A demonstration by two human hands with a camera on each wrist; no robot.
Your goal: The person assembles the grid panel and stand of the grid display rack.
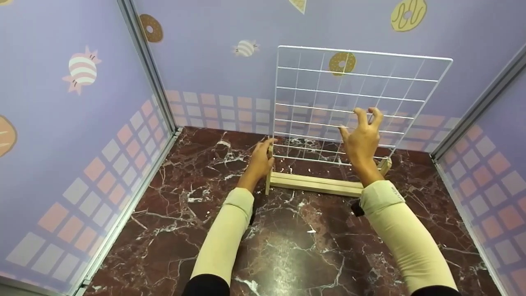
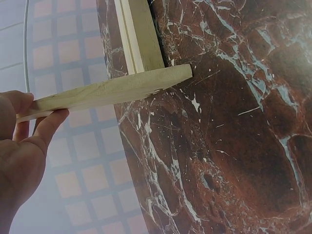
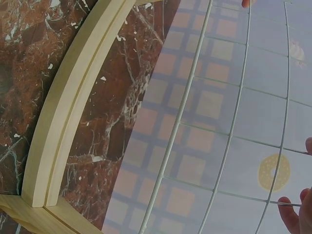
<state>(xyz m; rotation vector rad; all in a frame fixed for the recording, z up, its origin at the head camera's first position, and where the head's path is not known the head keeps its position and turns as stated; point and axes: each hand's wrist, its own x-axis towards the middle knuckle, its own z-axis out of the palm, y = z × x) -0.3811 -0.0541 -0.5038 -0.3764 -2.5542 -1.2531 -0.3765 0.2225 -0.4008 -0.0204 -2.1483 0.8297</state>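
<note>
A white wire grid panel (image 1: 365,52) stands above a pale wooden base, leaning away toward the back wall. Its base has a grooved crossbar (image 1: 316,183), a left end piece (image 1: 268,186) and a right end piece (image 1: 385,165). My left hand (image 1: 259,160) pinches the upper end of the left end piece, thumb and fingers on opposite faces in the left wrist view. In front of the grid, my right hand (image 1: 363,142) is raised with fingers spread and bent. Its fingertips (image 3: 288,214) show close by the wires in the right wrist view.
Dark red marbled tabletop (image 1: 164,230) spreads under the base. A purple back wall (image 1: 213,61) with printed sweets rises behind the grid. Side panels (image 1: 41,164) with metal edge strips close in the left and right. A small black object (image 1: 357,208) shows by the right cuff.
</note>
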